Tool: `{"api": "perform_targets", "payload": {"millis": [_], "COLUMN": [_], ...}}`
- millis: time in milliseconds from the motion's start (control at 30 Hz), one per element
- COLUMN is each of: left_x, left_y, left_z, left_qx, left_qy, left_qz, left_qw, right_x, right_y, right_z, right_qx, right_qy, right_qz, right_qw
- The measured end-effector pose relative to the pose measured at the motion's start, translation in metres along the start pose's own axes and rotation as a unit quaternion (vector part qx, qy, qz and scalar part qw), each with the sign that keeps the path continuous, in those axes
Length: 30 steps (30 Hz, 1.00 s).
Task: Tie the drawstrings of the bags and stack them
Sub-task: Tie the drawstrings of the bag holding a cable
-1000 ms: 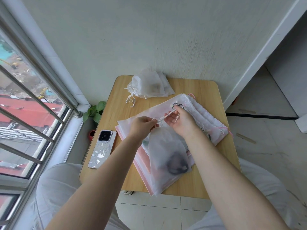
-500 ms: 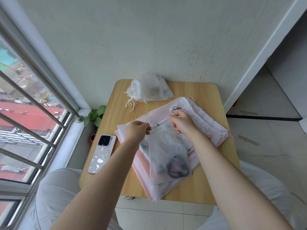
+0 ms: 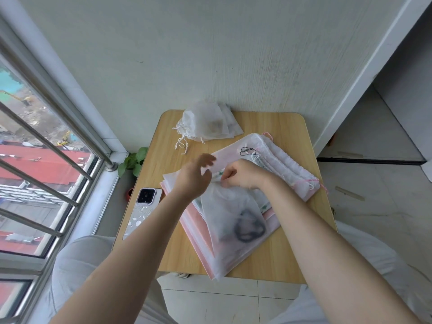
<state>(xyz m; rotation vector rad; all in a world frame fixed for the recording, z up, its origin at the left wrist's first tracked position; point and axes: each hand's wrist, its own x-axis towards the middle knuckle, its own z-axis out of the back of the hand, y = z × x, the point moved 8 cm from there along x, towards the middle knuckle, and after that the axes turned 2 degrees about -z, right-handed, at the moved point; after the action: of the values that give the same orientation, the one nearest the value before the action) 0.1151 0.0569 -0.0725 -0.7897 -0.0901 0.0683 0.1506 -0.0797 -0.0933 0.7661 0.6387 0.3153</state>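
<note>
A white bag is pinched at its gathered neck by the right hand atop a pile of flat bags on the table, while the left hand is held open and empty just above. With one hand off, the drawstring could slacken. The pile could be dragged askew; the finished stack lies well apart.

Wooden table: phone, tied bags pile, flat bag stack.
</note>
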Motion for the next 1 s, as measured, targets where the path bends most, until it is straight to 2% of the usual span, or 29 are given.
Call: {"api": "perform_targets", "payload": {"millis": [67, 100, 200, 267, 333, 400, 500, 600, 667, 733, 867, 1000], "left_x": [0.002, 0.002, 0.006, 0.009, 0.012, 0.014, 0.01, 0.004, 0.003, 0.001, -0.008, -0.016], "left_y": [-0.001, 0.0, 0.005, 0.009, 0.011, 0.011, 0.016, 0.027, 0.031, 0.033, 0.035, 0.04], "left_z": [-0.014, -0.015, -0.013, -0.009, -0.003, 0.004, 0.005, 0.005, 0.005, 0.004, -0.003, -0.006], "left_qx": [-0.043, -0.038, -0.069, -0.077, -0.051, 0.016, 0.136, 0.168, 0.124, 0.046, -0.075, -0.11], "left_qy": [0.077, 0.087, 0.081, 0.085, 0.085, 0.078, 0.096, 0.106, 0.117, 0.137, 0.163, 0.163], "left_qz": [0.038, 0.05, 0.086, 0.1, 0.1, 0.084, 0.078, 0.096, 0.115, 0.15, 0.19, 0.198], "left_qw": [0.995, 0.994, 0.991, 0.988, 0.99, 0.993, 0.983, 0.975, 0.979, 0.978, 0.965, 0.96], "right_x": [0.001, 0.0, -0.002, -0.005, -0.006, -0.004, -0.001, 0.003, 0.005, 0.005, 0.002, -0.005], "right_y": [0.002, 0.002, -0.002, -0.007, -0.009, -0.011, -0.017, -0.017, -0.017, -0.012, -0.008, -0.006], "right_z": [0.005, 0.008, 0.01, -0.001, -0.016, -0.029, -0.029, -0.021, -0.013, -0.008, -0.006, -0.001], "right_qx": [0.035, 0.058, 0.151, 0.235, 0.321, 0.355, 0.278, 0.132, 0.029, -0.013, -0.005, 0.004], "right_qy": [-0.018, -0.028, -0.026, 0.002, 0.046, 0.069, 0.033, 0.008, -0.011, -0.027, -0.031, -0.033], "right_qz": [0.014, 0.019, 0.008, -0.019, -0.054, -0.079, -0.093, -0.086, -0.079, -0.07, -0.058, -0.028], "right_qw": [0.999, 0.998, 0.988, 0.972, 0.944, 0.929, 0.956, 0.987, 0.996, 0.997, 0.998, 0.999]}}
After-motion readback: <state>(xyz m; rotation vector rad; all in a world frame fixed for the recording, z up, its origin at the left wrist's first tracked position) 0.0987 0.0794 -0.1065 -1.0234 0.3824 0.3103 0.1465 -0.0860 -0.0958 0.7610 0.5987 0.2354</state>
